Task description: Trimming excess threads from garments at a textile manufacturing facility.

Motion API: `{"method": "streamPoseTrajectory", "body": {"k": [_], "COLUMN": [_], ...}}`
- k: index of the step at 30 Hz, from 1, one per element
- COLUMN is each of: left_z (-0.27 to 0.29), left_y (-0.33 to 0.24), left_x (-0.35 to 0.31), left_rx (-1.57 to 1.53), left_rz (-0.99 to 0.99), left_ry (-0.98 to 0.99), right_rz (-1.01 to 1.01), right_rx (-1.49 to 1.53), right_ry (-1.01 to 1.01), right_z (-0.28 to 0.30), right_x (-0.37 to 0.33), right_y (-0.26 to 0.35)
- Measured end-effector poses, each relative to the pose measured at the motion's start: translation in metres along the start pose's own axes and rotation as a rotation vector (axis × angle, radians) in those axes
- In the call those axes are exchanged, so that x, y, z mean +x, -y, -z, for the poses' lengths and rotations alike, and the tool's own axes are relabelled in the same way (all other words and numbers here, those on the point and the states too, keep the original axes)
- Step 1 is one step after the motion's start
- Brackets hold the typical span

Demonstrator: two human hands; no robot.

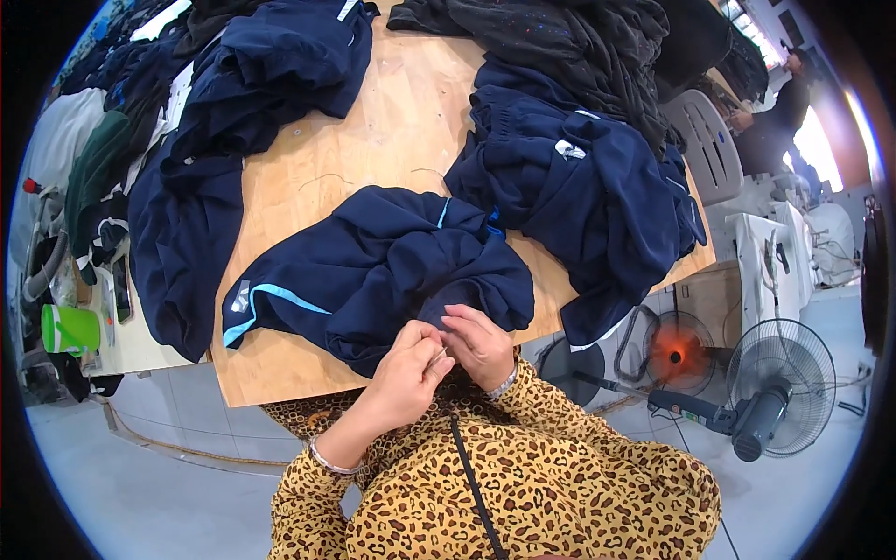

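A crumpled navy garment (401, 252) with light-blue piping lies at the front edge of the wooden table, its near edge bunched against my hands. My left hand (408, 371) is closed in a pinch at that edge; a small shiny bit shows at its fingers, too small to name. Close beside it, almost touching, my right hand (481, 347) has its fingers bent together on the navy cloth. The fingertips of both hands meet over the fabric, so exactly what lies between them is hidden.
Navy garments (569, 177) are heaped at the right of the wooden table (401, 103), and more navy clothes (271, 75) at the left. A standing fan (782, 373) is on the right, a green bucket (73, 329) on the left. Another person (782, 112) is at far right.
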State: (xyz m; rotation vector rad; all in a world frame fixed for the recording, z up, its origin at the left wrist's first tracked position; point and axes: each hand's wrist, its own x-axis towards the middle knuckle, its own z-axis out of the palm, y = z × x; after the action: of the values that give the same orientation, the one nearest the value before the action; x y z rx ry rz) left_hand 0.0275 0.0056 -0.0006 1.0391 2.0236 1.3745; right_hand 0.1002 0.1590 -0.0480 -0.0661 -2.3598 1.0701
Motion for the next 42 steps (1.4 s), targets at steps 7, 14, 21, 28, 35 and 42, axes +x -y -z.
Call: {"method": "streamPoseTrajectory", "body": {"k": [7, 14, 21, 28, 35, 42], "left_z": [0.0, -0.002, 0.012, 0.029, 0.012, 0.002], "left_y": [-0.001, 0.002, -0.018, -0.015, -0.016, -0.014], "left_x": [-0.008, -0.004, 0.034, 0.015, -0.003, -0.001], "left_rx": [-0.098, -0.425, -0.268, 0.077, 0.193, 0.203], "left_rz": [-0.085, 0.233, -0.008, 0.144, 0.297, 0.345], "left_ry": [0.014, 0.067, -0.134, -0.069, -0.029, 0.018], "right_rz": [-0.032, 0.06, -0.116, -0.591, -0.598, -0.484], "right_rx": [0.065, -0.104, -0.021, 0.396, 0.42, 0.325], "right_ry": [0.02, 0.046, 0.174, 0.253, 0.235, 0.202], "right_z": [-0.002, 0.002, 0.015, 0.024, 0.025, 0.021], "right_x": [-0.004, 0.007, 0.022, 0.027, 0.033, 0.03], "right_y": [0.001, 0.013, 0.015, 0.001, 0.006, 0.009]}}
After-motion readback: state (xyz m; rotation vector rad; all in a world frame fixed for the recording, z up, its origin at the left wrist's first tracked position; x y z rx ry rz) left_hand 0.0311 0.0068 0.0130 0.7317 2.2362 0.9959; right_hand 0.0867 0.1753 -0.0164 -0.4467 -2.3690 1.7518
